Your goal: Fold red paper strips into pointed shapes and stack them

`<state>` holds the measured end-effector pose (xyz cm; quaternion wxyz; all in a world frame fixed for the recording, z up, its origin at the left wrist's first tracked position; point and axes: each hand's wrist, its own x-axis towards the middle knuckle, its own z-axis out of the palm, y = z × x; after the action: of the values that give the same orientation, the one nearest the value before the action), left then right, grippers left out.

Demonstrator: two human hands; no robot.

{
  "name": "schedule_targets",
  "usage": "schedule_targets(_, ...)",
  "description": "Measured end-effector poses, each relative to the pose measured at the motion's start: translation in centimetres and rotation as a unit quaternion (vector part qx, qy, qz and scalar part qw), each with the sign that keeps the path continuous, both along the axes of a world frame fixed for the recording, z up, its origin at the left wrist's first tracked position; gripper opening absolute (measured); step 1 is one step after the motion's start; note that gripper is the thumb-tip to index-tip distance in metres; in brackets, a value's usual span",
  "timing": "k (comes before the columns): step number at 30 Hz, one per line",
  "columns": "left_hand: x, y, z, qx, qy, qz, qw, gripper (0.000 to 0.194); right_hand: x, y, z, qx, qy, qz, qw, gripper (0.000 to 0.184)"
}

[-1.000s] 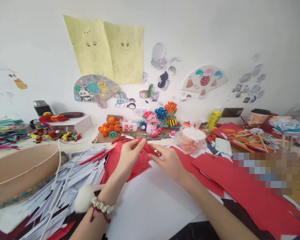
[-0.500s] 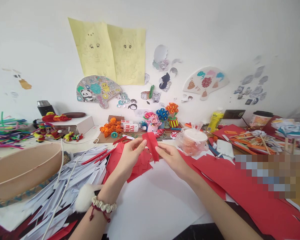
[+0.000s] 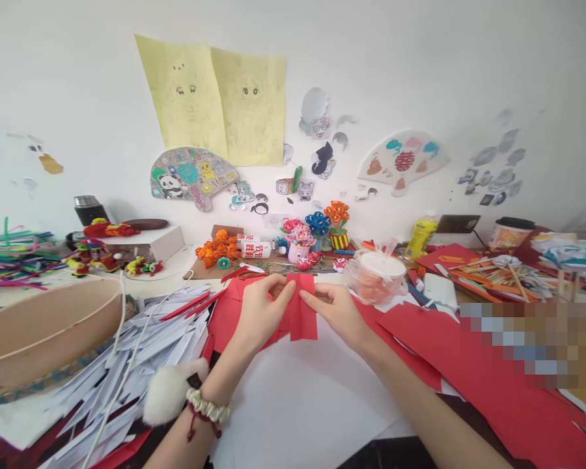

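Note:
A small strip of red paper [image 3: 303, 319] with a lengthwise crease is held upright between both hands. My left hand [image 3: 268, 306] pinches its left edge, thumb in front and fingers curled behind. From the other side my right hand [image 3: 336, 309] grips it, the thumb pressed near the crease. Below the strip lies a large white paper sheet [image 3: 317, 397]. Flat red paper pieces [image 3: 229, 312] lie beside and partly behind my left hand.
Folded white paper strips [image 3: 141, 352] heap up on the left by a beige basin [image 3: 49, 326]. Large red sheets [image 3: 469, 371] spread on the right. A lidded cup in plastic [image 3: 378, 277], pipe-cleaner flowers [image 3: 317, 225] and a yellow bottle [image 3: 420, 236] stand behind.
The red strip has turned from a tilt to upright and come slightly lower, its creased face now towards me. Both hands still hold it, the left having shifted a little right.

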<state>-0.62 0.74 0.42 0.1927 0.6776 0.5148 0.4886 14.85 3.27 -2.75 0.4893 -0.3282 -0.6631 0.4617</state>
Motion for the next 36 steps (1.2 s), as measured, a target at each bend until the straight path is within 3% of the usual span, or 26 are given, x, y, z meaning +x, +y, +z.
schedule_targets(6, 0.2, -0.4, 0.3, 0.06, -0.02, 0.048, 0.997, 0.013, 0.0, -0.3, 0.3, -0.003, 0.033, -0.006, 0.999, 0.034)
schedule_targets(13, 0.6, -0.7, -0.7, 0.181, 0.116, 0.126, 0.968, 0.014, -0.1, -0.4, 0.4, -0.015, 0.047, -0.006, 0.999, 0.035)
schedule_targets(17, 0.5, -0.6, -1.3, 0.254, 0.165, 0.122, 0.945, 0.016, -0.1, -0.4, 0.4, -0.017, 0.068, 0.005, 0.998, 0.038)
schedule_targets(21, 0.5, -0.7, -1.3, 0.28, 0.182, 0.104, 0.937, 0.016, -0.1, -0.4, 0.5, -0.013, 0.083, 0.0, 0.996, 0.038)
schedule_targets(24, 0.8, -0.8, -0.8, 0.242, 0.122, 0.081, 0.959, 0.015, 0.0, -0.5, 0.6, -0.01, 0.088, -0.001, 0.996, 0.035)
schedule_targets(28, 0.7, -0.8, 0.1, 0.092, -0.048, 0.059, 0.993, 0.019, 0.1, -0.7, 0.7, 0.001, 0.066, 0.005, 0.998, 0.034)
schedule_targets(31, 0.4, -0.5, 0.5, -0.017, -0.149, 0.017, 0.989, 0.021, 0.1, -0.7, 0.8, 0.012, 0.057, 0.006, 0.998, 0.034)
schedule_targets(36, 0.3, -0.3, 0.5, -0.117, -0.23, -0.044, 0.965, 0.023, 0.1, -0.7, 0.8, 0.031, 0.04, -0.006, 0.999, 0.031)
